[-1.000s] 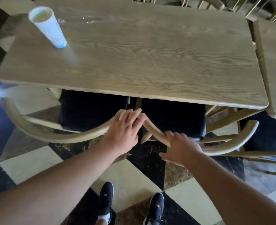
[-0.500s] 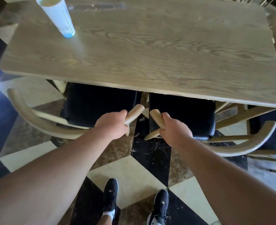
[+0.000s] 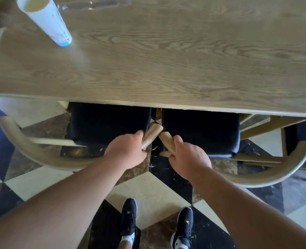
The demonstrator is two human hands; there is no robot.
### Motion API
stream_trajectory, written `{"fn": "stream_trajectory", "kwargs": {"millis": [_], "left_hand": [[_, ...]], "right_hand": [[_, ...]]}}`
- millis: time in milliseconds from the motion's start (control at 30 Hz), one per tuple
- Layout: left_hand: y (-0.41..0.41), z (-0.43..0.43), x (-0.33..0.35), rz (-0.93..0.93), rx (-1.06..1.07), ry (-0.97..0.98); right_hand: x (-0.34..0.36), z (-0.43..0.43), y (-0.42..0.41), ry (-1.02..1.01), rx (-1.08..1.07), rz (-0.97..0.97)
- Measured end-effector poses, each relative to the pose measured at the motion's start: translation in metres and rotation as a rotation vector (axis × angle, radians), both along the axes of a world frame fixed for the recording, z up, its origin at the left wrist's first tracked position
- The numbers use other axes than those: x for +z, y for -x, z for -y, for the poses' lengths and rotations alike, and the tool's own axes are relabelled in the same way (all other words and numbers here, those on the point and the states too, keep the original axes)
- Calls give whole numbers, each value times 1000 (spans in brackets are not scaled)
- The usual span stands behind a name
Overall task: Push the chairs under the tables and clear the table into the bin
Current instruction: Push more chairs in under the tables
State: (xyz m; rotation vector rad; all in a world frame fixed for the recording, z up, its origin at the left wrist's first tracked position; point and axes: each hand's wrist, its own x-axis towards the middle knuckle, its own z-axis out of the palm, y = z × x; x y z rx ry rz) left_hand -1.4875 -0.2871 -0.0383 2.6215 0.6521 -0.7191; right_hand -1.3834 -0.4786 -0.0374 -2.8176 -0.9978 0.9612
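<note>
Pushing the two chairs under the surface [image 3: 166,56] is the step judged to be in hand. The left hand [image 3: 126,152] is closed around the armrest tip of the left chair [image 3: 40,151], and the right hand [image 3: 189,156] is closed around the armrest tip of the right chair [image 3: 274,169]; the two tips lie just beside each other at the centre of the view. Both black seat cushions [image 3: 110,123] are seen partly tucked beneath the near edge of the surface, while the curved backrests are left out over the checkered floor [image 3: 148,193].

A further forward push on both armrests is judged to be called for next, until the backrests are brought close to the edge. Care would be needed so that the armrest tips are not jammed against each other or against the underside.

At 11 o'clock on the surface, a white paper cup [image 3: 44,18] with a blue base is stood upright, and something clear, perhaps a plastic wrapper [image 3: 92,3], is lain at 12 o'clock; these are yet to be cleared. No bin is seen.

Small blue print is carried on the cup, but it cannot be read. A pale mark is shown on each black shoe [image 3: 128,218], too small to be identified.
</note>
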Motion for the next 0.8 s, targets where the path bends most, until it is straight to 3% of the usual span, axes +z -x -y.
{"fn": "stream_trajectory", "kwargs": {"millis": [800], "left_hand": [[2, 8, 2, 44, 20, -38]], "right_hand": [[3, 0, 0, 4, -13, 15]]}}
